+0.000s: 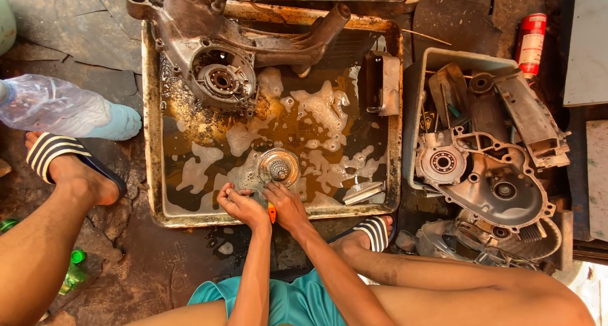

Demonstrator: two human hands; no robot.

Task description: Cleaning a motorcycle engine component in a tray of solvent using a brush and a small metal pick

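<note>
The grip of the left hand (pixel 239 204) is narrow, its fingers curled at the near rim of the metal wash tray (pixel 152 142), though what they pinch is too small to tell; the right hand (pixel 286 206) closes on an orange-handled tool (pixel 272 212) and reaches its fingertips to the round gear disc (pixel 278 166), which lies in the brown, foamy liquid just inside the tray's near edge. At the tray's far left corner a large engine casing (pixel 215 66) rests tilted, partly in the liquid, and a small grey bracket (pixel 380 82) stands against the tray's far right wall. Right of the tray, touching it, a grey plastic bin (pixel 443 57) holds more casing halves (pixel 487 180) and loose parts. Beyond that bin, further right, a red cylindrical can (pixel 531 42) with a pale label band lies on the ground. Left of the tray lies a crumpled clear plastic bottle (pixel 54 106) with a pale blue base, and near the tray's left corner, closer to the person, a green bottle (pixel 73 272). The ground (pixel 95 22) is dark, stained concrete, wet and cracked; the person squats in striped sandals (pixel 54 150) on either side of the tray.
</note>
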